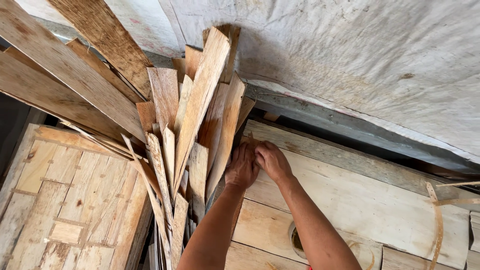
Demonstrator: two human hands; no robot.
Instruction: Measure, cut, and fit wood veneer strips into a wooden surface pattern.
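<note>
Both hands sit knuckles-up with fingers curled, left hand (241, 166) pressing the edge of the thin, rough veneer strips (200, 115), right hand (271, 160) right beside it on the plywood surface (360, 200), grip unclear.

Wood veneer workshop, fanned stack of thin veneer strips (195, 125) at centre, patched veneer sheets (70, 200) lower left, rough plywood boards (370, 200) lower right
</note>
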